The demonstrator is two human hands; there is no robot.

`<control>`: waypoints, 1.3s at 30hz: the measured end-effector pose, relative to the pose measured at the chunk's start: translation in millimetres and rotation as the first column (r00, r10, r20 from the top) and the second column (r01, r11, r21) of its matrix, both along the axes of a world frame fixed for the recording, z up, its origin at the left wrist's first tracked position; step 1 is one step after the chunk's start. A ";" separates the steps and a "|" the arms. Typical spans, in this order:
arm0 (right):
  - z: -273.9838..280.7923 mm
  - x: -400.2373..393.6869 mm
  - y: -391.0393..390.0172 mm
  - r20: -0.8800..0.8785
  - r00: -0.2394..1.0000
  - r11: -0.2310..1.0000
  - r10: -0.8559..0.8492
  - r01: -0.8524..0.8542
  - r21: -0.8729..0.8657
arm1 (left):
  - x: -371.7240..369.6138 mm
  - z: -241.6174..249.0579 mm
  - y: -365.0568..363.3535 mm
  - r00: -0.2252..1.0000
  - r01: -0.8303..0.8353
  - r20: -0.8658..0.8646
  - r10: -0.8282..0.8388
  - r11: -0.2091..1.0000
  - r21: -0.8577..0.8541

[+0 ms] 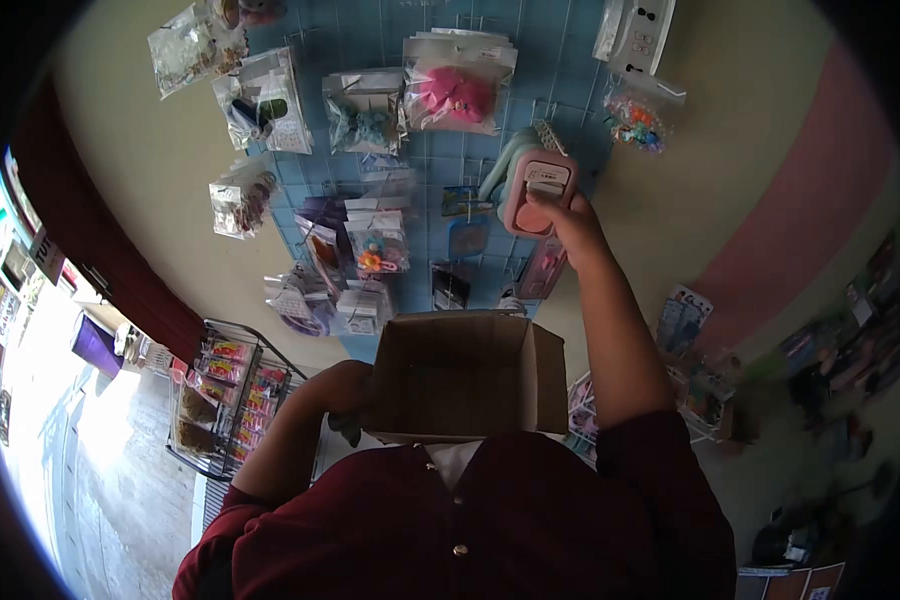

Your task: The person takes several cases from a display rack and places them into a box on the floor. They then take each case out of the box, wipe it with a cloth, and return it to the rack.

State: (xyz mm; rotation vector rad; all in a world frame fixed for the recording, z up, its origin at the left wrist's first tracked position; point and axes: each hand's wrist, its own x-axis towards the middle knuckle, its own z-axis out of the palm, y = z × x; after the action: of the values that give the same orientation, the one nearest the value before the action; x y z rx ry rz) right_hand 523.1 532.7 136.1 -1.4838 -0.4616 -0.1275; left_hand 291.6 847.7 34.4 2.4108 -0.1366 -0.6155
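My right hand (pixel 568 218) is raised to the wall display, its thumb lying across the front of a pink rounded case (pixel 541 170). The case has a pale label and a round pink patch. Just behind and to its left, a mint green case (pixel 505 165) hangs on the rack. My left hand (pixel 346 388) grips the left side of a cardboard box (pixel 550 385) held against my chest. The box's open top faces up toward me, and its brown inner walls show. The left fingers are partly hidden by the box.
Bagged small goods (pixel 460 95) hang on hooks from a blue wire grid (pixel 430 170). A wire rack (pixel 260 395) of packets stands at lower left, beside the bright doorway. Further goods (pixel 685 315) and a pink wall stripe (pixel 780 220) are to the right.
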 end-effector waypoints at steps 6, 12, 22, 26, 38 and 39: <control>10.8 0.3 -7.0 -0.096 0.995 0.999 0.010 -0.013 -0.034 | 2.1 -9.9 3.9 0.994 0.083 0.066 -0.085 0.996 0.030; 16.4 -7.4 -11.3 -0.060 0.997 0.998 0.056 -0.057 -0.022 | 0.9 -20.1 2.3 0.998 0.063 0.010 -0.063 0.998 -0.021; 23.4 -19.2 -14.3 -0.199 0.949 0.958 0.243 -0.203 0.204 | 2.6 -23.8 -2.2 0.999 0.049 0.007 -0.049 0.998 -0.032; 25.8 -27.9 -18.8 -0.210 0.920 0.928 0.331 -0.278 0.247 | 4.4 -17.8 -5.3 0.999 0.051 0.004 -0.051 0.999 0.005; 24.6 -63.0 -33.7 -0.247 0.819 0.814 0.518 -0.385 0.435 | 15.7 -15.5 -10.9 0.997 0.072 -0.020 -0.071 0.997 0.014; 24.6 -64.2 -35.7 -0.249 0.820 0.816 0.515 -0.379 0.437 | 17.0 -14.9 -11.5 0.997 0.076 -0.023 -0.076 0.997 0.016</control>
State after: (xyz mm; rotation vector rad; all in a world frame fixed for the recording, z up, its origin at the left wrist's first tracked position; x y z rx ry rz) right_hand 458.9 496.9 160.6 -0.9572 -0.4542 0.4186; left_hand 308.6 836.2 19.5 2.4228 -0.2157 -0.6808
